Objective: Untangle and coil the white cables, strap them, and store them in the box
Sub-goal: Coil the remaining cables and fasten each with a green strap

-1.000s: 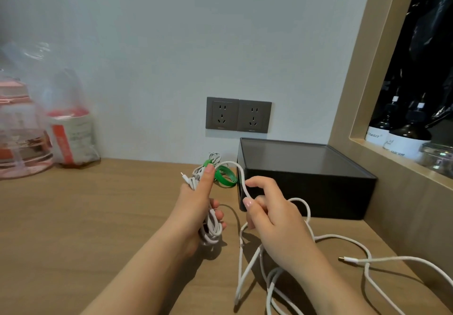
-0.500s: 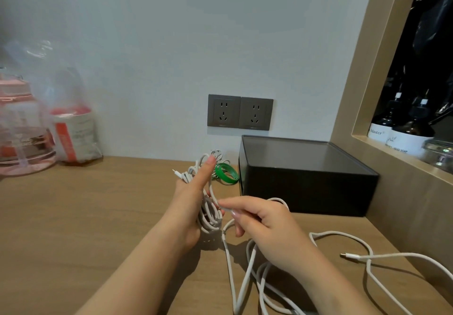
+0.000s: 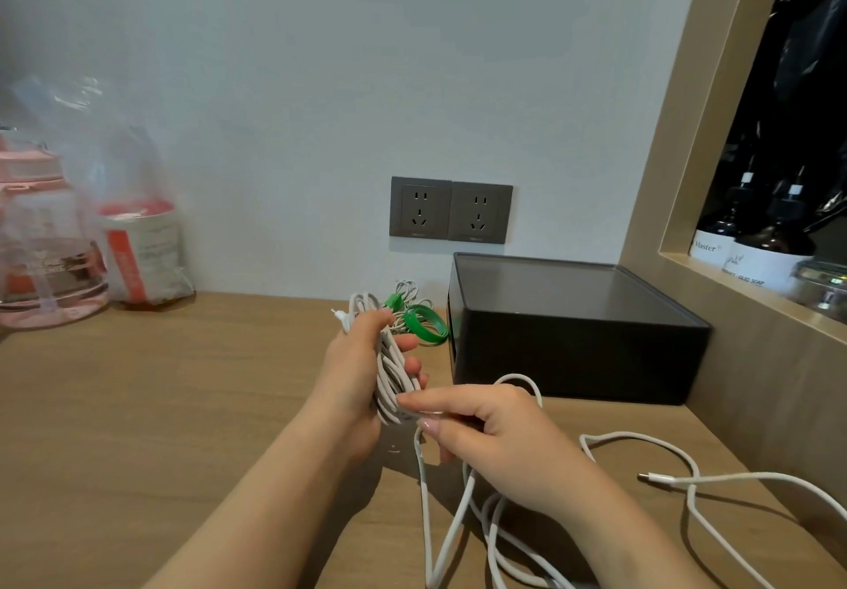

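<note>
Since a second ago the right hand (image 3: 499, 437) has dropped from up beside the box to the foot of the coil (image 3: 389, 373). The left thumb, which then pointed up, now lies folded over the coil's top.

The left hand (image 3: 353, 377) grips the coil upright, fingers curled round its turns from behind and the thumb across the upper end. A small plug tip pokes out just above the grip. The right hand pinches the cable (image 3: 424, 497) where it leaves the bottom of the coil, forefinger stretched out to touch the lowest turns. From that pinch the loose cable falls to the table (image 3: 183, 405). It runs in slack loops below and right of the hands, and one loop arches over the right knuckles. The plug (image 3: 655, 478) lies well to the right of the grip.

Just beyond the left grip a green strap (image 3: 426, 325) lies curled on the table. Beside the strap is a small white bundle (image 3: 408, 293) with green on it. The box (image 3: 573, 341), black, sits beyond and right of the grip, close to the strap. On the wall above are two grey sockets (image 3: 451, 210). Far left of the grip stand a pink bottle (image 3: 46, 244) and a clear bag (image 3: 142, 240). Soap bottles (image 3: 756, 254) stand in the niche far right.
</note>
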The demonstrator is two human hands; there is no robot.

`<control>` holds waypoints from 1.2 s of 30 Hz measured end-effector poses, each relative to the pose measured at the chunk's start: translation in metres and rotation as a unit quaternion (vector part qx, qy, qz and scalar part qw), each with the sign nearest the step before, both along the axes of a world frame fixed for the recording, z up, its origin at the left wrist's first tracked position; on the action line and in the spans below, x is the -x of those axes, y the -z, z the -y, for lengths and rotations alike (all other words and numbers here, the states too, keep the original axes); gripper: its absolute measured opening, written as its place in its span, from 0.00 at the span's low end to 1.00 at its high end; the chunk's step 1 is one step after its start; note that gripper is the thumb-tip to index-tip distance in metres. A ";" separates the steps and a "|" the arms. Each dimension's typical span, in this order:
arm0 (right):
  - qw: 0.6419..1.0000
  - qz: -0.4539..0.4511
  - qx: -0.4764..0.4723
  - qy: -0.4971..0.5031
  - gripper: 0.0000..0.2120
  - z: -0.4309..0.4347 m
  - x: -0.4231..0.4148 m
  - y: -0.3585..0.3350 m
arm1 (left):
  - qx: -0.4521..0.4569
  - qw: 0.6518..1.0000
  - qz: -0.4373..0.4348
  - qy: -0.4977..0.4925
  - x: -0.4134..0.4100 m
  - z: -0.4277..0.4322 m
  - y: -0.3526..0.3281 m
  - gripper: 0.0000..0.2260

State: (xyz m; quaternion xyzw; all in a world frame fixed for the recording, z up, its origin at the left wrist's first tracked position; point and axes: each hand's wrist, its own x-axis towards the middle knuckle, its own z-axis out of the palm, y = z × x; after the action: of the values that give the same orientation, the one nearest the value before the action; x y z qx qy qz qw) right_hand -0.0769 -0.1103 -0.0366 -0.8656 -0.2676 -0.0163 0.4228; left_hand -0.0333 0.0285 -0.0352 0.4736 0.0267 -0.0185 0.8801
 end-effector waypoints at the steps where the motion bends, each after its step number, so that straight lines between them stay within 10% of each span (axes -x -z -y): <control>1: 1.000 -0.005 -0.003 -0.001 0.19 0.000 0.001 -0.001 | 0.013 1.000 -0.002 0.001 -0.001 0.000 0.000 0.13; 8: 0.998 0.020 -0.020 0.051 0.05 0.004 -0.003 0.001 | 0.251 0.967 -0.030 -0.036 -0.014 -0.016 -0.006 0.14; 15: 0.979 0.064 0.085 0.172 0.07 0.016 -0.013 0.003 | 0.263 0.964 -0.042 0.022 0.000 -0.011 -0.013 0.12; 24: 0.910 0.096 -0.019 0.404 0.06 0.049 -0.021 0.005 | 0.118 0.989 0.018 0.087 0.008 -0.028 -0.021 0.04; 29: 0.921 0.005 -0.117 0.370 0.01 0.043 -0.021 0.000 | -0.039 0.996 0.068 0.033 0.009 -0.022 -0.015 0.09; 36: 0.929 0.165 0.250 0.216 0.25 0.023 -0.006 -0.005 | -0.015 0.997 0.071 0.003 0.011 -0.013 -0.015 0.08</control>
State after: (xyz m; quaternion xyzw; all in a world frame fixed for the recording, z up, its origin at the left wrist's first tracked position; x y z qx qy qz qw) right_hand -0.0710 -0.1330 -0.0315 -0.9652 -0.1356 -0.1830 0.1289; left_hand -0.0440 0.0413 -0.0200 0.4866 -0.0369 0.0133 0.8728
